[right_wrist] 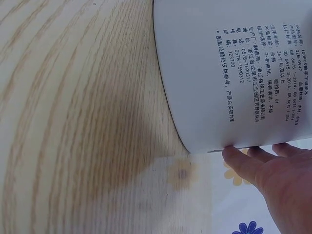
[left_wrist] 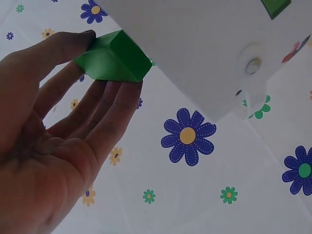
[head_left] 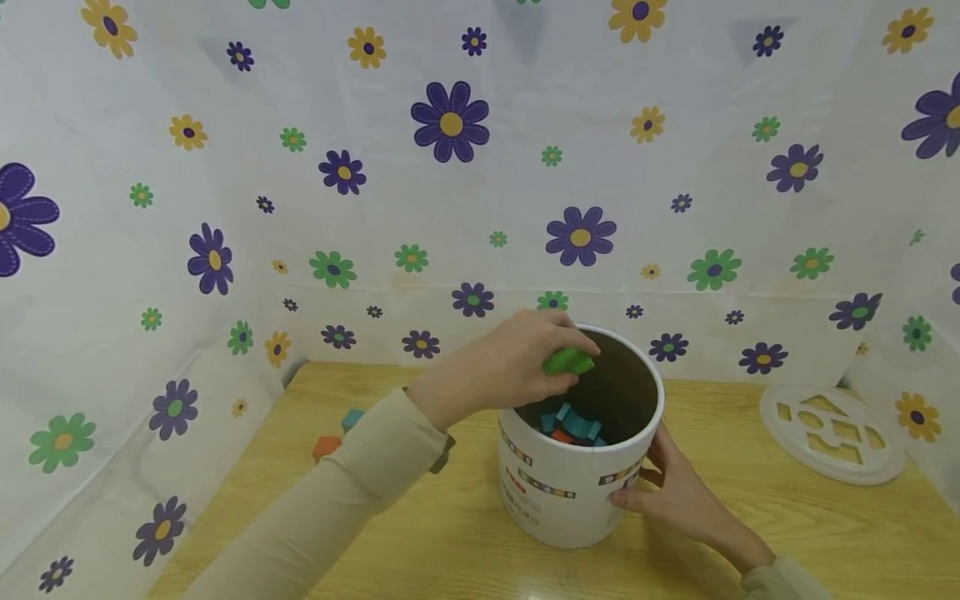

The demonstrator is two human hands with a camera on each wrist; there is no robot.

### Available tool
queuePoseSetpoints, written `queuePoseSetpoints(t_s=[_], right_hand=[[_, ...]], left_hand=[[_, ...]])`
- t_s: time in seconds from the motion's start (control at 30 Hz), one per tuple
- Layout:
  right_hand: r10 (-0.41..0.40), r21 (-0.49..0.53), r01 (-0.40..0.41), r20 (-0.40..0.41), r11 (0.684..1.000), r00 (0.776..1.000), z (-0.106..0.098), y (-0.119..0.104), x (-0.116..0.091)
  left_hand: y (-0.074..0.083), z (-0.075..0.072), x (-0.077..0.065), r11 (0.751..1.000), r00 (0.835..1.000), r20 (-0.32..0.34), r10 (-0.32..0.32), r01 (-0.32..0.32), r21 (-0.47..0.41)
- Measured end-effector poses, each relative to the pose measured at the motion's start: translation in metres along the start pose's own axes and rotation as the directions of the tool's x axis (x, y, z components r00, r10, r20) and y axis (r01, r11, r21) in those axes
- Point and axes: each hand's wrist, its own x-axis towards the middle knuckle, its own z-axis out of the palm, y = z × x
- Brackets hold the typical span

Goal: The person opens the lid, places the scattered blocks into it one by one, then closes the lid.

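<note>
My left hand (head_left: 517,354) pinches a green toy block (head_left: 567,362) between thumb and fingers, over the near-left part of a white bucket's mouth. In the left wrist view the green block (left_wrist: 117,57) shows flat faces and an angled edge, close beside the white bucket (left_wrist: 195,58). Upright on the table, the bucket (head_left: 558,492) has blue blocks (head_left: 579,423) and a red block (head_left: 560,436) at its bottom. My right hand (head_left: 678,492) holds the bucket's right side, thumb in front and fingers farther round. Printed text covers the bucket wall (right_wrist: 195,73) in the right wrist view.
An orange block (head_left: 326,447) and a blue block (head_left: 352,418) lie on the wooden table (head_left: 390,533) left of the bucket. A dark block (head_left: 443,456) is partly hidden by my left forearm. A white round lid with shaped holes (head_left: 832,468) lies at right. Flowered sheeting surrounds the table.
</note>
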Motion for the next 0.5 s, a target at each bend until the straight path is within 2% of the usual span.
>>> queuePoseSetpoints(t_s=[0.2,0.33,0.5], right_hand=[[0.005,0.002,-0.005,0.003,1.0,1.0,0.0,-0.001,-0.001],[0.02,0.001,-0.02,0.003,1.0,1.0,0.0,-0.002,-0.001],[0.031,0.005,-0.031,0.001,1.0,1.0,0.001,-0.004,-0.001]], left_hand=[[-0.002,0.002,-0.001,0.999,1.0,-0.02,-0.003,0.003,-0.032],[-0.006,0.0,-0.005,0.999,0.997,-0.072,0.003,-0.007,-0.05],[-0.021,-0.01,-0.017,0.998,0.989,-0.147,-0.035,0.027,-0.058]])
